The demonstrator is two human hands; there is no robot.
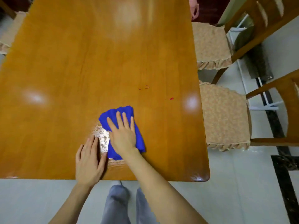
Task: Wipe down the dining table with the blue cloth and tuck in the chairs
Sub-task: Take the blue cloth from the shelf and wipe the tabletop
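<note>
The blue cloth (113, 115) lies bunched on the wooden dining table (80, 62), near its front edge. My right hand (123, 135) presses flat on the cloth, fingers spread and pointing away from me. Just left of the cloth, my left hand (89, 160) rests flat on the bare tabletop with nothing in it. A wet streak (102, 135) shines between the two hands. Small red specks (171, 98) sit on the table, up and to the right of the cloth. Two wooden chairs with beige cushions, the near chair (226, 117) and the far chair (208, 44), stand pulled out along the right side.
Another person's hand (194, 8) shows at the table's far right corner. A cushioned chair (8, 34) is partly visible at the far left. Pale floor tiles with a dark border strip (286, 167) lie to the right. My legs stand below the front edge.
</note>
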